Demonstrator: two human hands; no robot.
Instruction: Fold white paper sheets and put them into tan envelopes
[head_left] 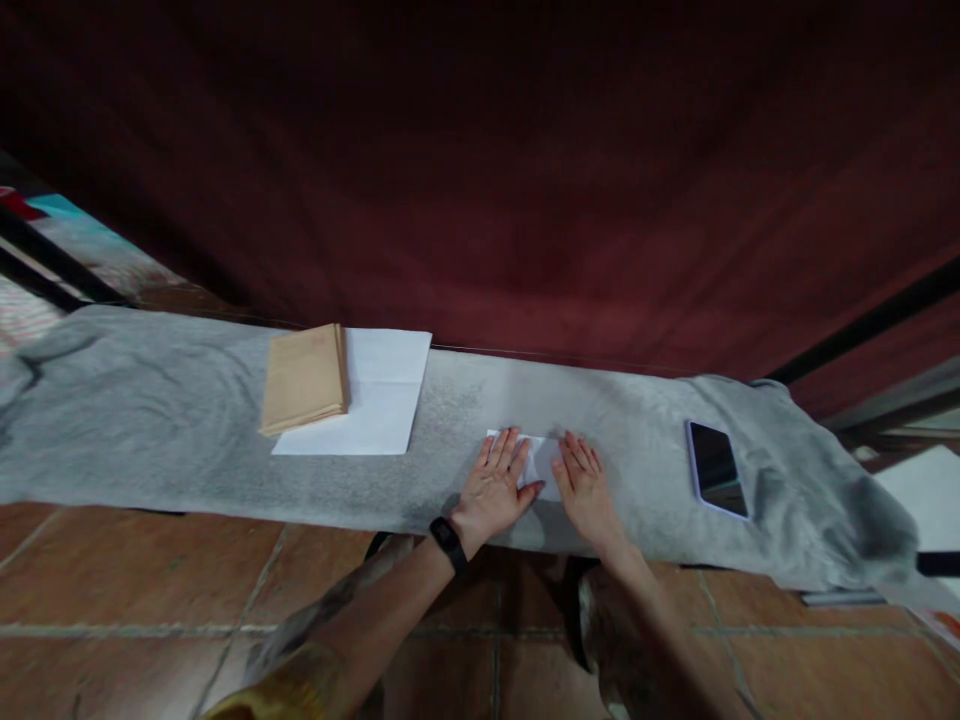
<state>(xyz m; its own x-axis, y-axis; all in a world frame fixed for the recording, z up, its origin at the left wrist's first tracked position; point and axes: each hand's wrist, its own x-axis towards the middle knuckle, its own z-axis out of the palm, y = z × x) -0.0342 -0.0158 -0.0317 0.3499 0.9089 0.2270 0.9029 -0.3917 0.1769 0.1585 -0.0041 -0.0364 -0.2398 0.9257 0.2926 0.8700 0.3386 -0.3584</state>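
Note:
A small folded piece of white paper (543, 462) lies on the grey cloth in front of me. My left hand (496, 484), with a black band on its wrist, presses flat on the paper's left part, fingers stretched forward. Over its right end rests my right hand (586, 490), also palm down with the fingers extended. Between the two hands the middle of the paper shows, with a crease near the left thumb. Both palms hide the paper's ends.
Grey cloth (187, 440) covers a long narrow bench. To the left, a stack of brown paper (304, 378) overlaps a larger creased white sheet (384, 395). A phone (717, 468) lies at right. Behind hangs a dark red curtain (480, 250); below is a tiled floor (150, 580).

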